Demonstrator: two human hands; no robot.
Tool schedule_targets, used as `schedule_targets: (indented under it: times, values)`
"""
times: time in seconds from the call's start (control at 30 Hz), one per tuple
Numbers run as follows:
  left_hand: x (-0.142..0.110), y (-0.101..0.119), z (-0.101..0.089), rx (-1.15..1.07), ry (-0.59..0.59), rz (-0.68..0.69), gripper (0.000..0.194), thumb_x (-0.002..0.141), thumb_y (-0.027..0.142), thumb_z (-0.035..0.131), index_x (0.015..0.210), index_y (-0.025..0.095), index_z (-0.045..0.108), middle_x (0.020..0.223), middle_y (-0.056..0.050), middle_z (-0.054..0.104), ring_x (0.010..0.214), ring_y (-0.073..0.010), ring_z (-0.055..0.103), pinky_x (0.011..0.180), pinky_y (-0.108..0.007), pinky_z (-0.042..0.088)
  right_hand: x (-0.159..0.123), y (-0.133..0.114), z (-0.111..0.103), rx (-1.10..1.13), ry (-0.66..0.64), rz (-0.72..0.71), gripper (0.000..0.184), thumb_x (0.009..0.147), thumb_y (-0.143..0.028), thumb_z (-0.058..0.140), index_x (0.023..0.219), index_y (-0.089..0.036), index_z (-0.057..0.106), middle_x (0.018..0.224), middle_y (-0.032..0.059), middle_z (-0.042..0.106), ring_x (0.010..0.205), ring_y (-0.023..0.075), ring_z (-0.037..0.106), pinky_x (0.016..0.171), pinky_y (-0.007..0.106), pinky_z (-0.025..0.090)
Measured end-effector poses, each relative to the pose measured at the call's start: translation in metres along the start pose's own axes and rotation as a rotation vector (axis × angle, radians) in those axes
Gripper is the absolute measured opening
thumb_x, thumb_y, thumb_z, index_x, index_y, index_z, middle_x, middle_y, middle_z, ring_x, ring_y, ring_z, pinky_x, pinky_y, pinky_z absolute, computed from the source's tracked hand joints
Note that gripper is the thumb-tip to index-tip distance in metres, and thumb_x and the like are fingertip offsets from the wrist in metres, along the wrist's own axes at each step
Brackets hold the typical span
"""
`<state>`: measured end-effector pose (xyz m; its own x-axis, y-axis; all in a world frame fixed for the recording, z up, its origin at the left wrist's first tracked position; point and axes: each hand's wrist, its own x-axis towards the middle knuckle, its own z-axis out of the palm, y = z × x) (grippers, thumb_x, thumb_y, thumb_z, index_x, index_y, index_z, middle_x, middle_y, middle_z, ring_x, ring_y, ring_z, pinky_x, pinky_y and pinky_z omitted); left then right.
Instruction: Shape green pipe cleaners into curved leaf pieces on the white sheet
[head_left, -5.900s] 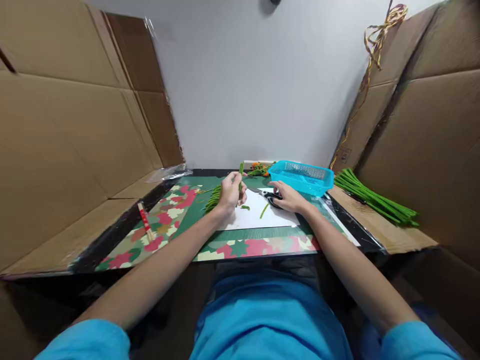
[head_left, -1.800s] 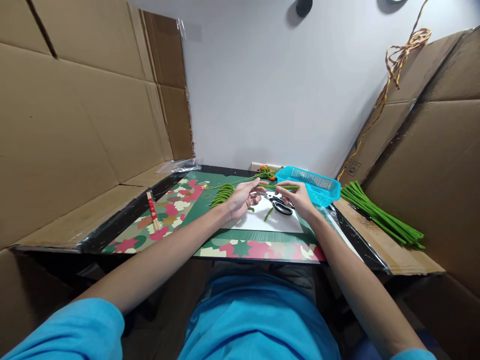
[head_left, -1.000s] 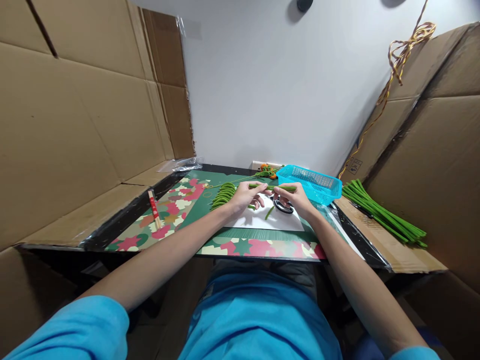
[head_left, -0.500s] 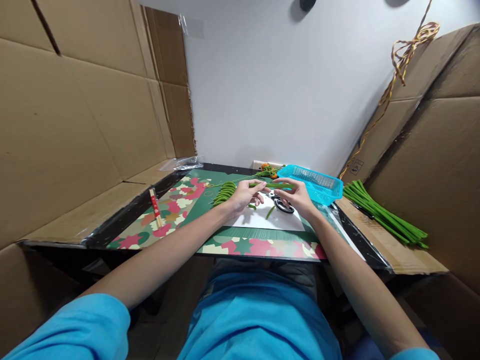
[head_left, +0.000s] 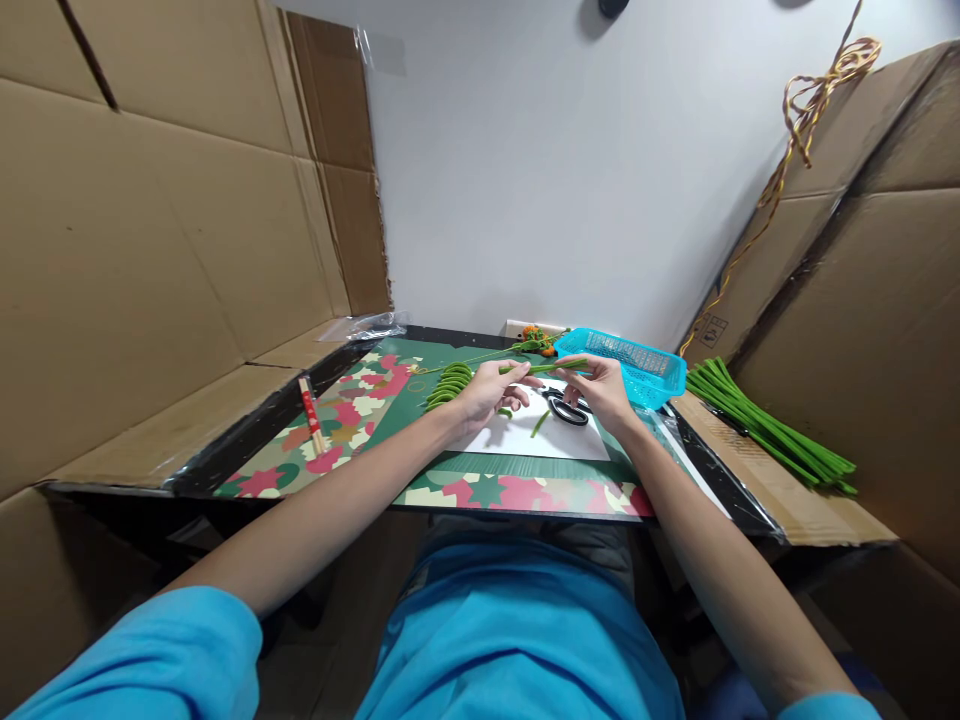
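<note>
Between my two hands a green pipe cleaner [head_left: 551, 368] is stretched level above a white sheet [head_left: 525, 445]. My left hand [head_left: 487, 392] pinches its left end, with the lower fingers loosely curled. At the right end, my right hand [head_left: 598, 385] closes thumb and fingers on it. Black-handled scissors [head_left: 570, 412] lie on the sheet below my right hand, partly covered by its fingers. A short green cut piece [head_left: 540, 424] rests beside them, and another [head_left: 505, 412] shows under my left hand. Several curved green pieces [head_left: 450, 385] lie in a row left of my left hand.
A blue plastic basket [head_left: 645, 375] stands at the back right, near orange flowers [head_left: 537, 340]. Long green pipe cleaners [head_left: 772, 425] lie bunched on the right cardboard ledge. Red-wrapped chopsticks [head_left: 310, 415] lie at the left. Cardboard walls [head_left: 150, 220] flank the table.
My right hand has shifted slightly left along the pipe cleaner, and its fingers have moved; more of the scissors shows. My left hand has stayed nearly in place.
</note>
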<state>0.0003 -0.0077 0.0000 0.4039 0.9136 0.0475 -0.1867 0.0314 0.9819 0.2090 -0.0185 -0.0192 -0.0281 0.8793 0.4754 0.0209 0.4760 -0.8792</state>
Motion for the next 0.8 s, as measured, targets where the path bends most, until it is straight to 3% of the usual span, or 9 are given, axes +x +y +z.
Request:
schedule_targets:
  times: [0.33,0.57,0.67,0.8]
  values:
    - [-0.001,-0.003,0.002,0.137,-0.011,0.117,0.034,0.089,0.039,0.082,0.091,0.010,0.063,0.091,-0.014,0.079,0.048,-0.0100,0.065,0.039,-0.019,0.045,-0.004,0.003,0.004,-0.138,-0.045,-0.044,0.044,0.082,-0.057,0.079,0.082,-0.013,0.078,0.070,0.0096,0.077,0.040,0.0126,0.056,0.038,0.025,0.042]
    - [0.001,-0.005,0.002,0.231,0.035,0.230,0.048,0.082,0.053,0.085,0.087,0.011,0.063,0.083,-0.013,0.078,0.042,-0.0116,0.063,0.034,-0.022,0.045,-0.008,0.006,0.010,-0.178,-0.193,-0.051,0.044,0.089,-0.058,0.071,0.090,-0.015,0.080,0.068,0.0070,0.075,0.040,0.0127,0.053,0.040,0.026,0.044]
    - [0.001,-0.004,0.003,0.251,0.030,0.238,0.047,0.082,0.053,0.084,0.085,0.011,0.063,0.078,-0.011,0.077,0.041,-0.0116,0.062,0.033,-0.021,0.045,-0.011,0.006,0.011,-0.233,-0.209,-0.089,0.038,0.092,-0.053,0.067,0.095,-0.016,0.079,0.070,0.0063,0.075,0.044,0.0142,0.056,0.043,0.026,0.046]
    - [0.000,-0.003,0.003,0.249,0.061,0.219,0.045,0.082,0.051,0.085,0.082,0.011,0.064,0.073,-0.009,0.075,0.039,-0.0111,0.061,0.033,-0.021,0.045,-0.012,0.007,0.009,-0.532,-0.160,-0.260,0.026,0.093,-0.034,0.060,0.096,-0.018,0.080,0.077,0.0063,0.078,0.052,0.0161,0.061,0.053,0.027,0.047]
